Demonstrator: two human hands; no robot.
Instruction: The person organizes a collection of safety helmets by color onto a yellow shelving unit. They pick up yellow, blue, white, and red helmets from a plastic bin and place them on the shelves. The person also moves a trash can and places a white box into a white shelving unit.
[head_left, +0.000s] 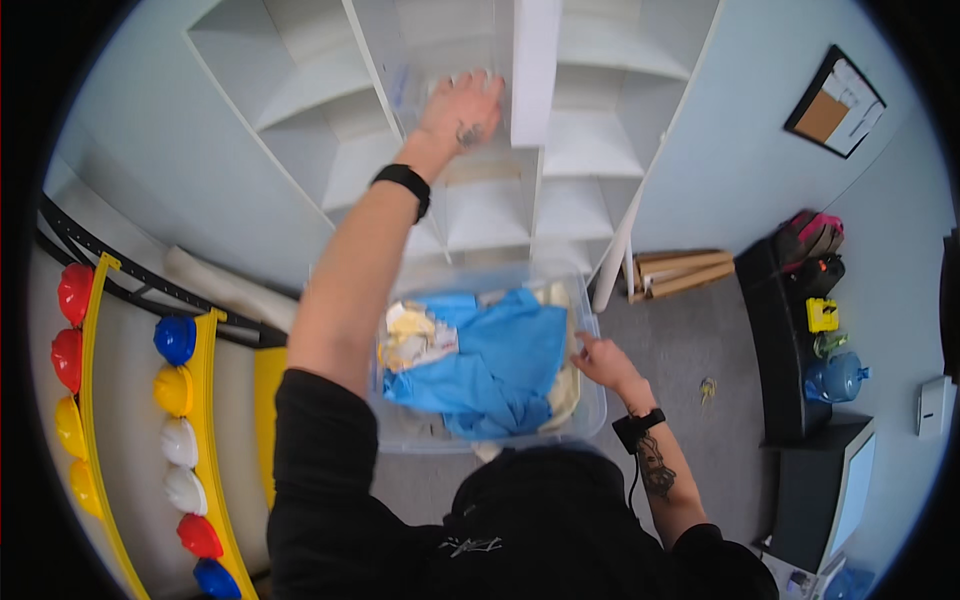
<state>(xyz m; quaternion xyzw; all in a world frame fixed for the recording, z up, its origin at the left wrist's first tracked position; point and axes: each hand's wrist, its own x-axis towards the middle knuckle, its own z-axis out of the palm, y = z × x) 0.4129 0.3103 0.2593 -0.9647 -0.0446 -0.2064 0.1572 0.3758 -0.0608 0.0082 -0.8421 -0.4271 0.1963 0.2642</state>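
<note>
My left hand (463, 112) reaches up to the white shelving, fingers spread over a clear plastic panel or box (397, 90) with a blue marking. Whether it grips that plastic is hidden. My right hand (606, 363) is at the right rim of a clear plastic bin (596, 416), index finger extended and the others curled. I cannot tell whether it holds the rim. Inside the bin lies crumpled blue cloth (502, 352). At its left is a white and yellow bundle (416, 337), and cream material (564, 397) shows along the right side.
White cubby shelves (592, 142) rise ahead, with a white upright board (534, 75) among them. Several hard hats (174, 390) sit on yellow racks at left. Flattened cardboard (682, 274) lies on the floor at right, near a black bench (757, 322) holding a water jug (836, 377).
</note>
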